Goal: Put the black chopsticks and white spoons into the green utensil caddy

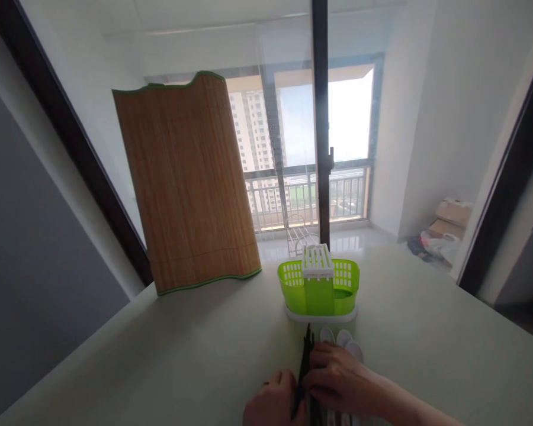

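Observation:
A bundle of dark chopsticks point(306, 355) points away from me near the table's front edge. My left hand point(273, 402) is closed around its near part from the left. My right hand point(337, 376) closes on the bundle from the other side, fingers bent over it. White spoons point(344, 338) lie just beyond my right hand, their bowls showing and their handles partly hidden beneath it. Behind them stands a bright green utensil basket point(288, 293) with a white base and a white slotted piece point(318, 260) on its middle compartment.
A rolled bamboo mat point(190, 189) with green edging stands upright at the back left of the pale table point(195, 355). Behind the table is a dark-framed glass door point(320, 118), with a white wire rack point(298, 236) and piled boxes and bags point(446, 231) beyond.

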Tool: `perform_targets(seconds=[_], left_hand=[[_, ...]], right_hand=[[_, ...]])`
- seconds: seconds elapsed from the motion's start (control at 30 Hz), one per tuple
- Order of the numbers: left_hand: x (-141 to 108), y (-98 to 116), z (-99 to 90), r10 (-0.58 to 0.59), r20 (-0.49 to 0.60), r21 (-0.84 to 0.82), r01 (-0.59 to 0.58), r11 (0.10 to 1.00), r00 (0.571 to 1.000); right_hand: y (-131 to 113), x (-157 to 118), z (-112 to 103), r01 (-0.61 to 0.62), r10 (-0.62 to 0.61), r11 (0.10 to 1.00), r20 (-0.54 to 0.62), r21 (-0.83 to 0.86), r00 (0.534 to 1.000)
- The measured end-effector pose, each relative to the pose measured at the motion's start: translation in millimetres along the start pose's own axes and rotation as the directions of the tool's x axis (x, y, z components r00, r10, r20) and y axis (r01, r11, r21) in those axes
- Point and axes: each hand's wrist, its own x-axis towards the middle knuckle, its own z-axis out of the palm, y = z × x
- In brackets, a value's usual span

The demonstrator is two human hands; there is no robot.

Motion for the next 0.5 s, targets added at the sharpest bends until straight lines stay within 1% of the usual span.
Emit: perform_targets(seconds=[0.1,0.23,0.37,0.5], left_hand=[[-2,0,-5.3,-0.038,-0.02,0.061,0.039,0.997,0.999],[2,-7,-6.0,-0.093,-0.091,0.141,0.105,0.984,0.992],[6,-12,-3.3,-0.087,-0.14,0.193,0.113,0.975,0.986],[6,-8,2.9,-0.074,-0.164,0.198,0.106,0.974,0.984]], right_hand=[[1,0,0,0.015,-0.015,1.0,-0.002,-0.022,1.0],[3,0,2,0.019,-0.019,0.999,-0.01,-0.04,1.0],[5,-1,3,0.028,-0.029,0.999,-0.021,-0.037,0.999],[5,-1,3,0.022,-0.022,0.999,-0.03,-0.029,0.999]])
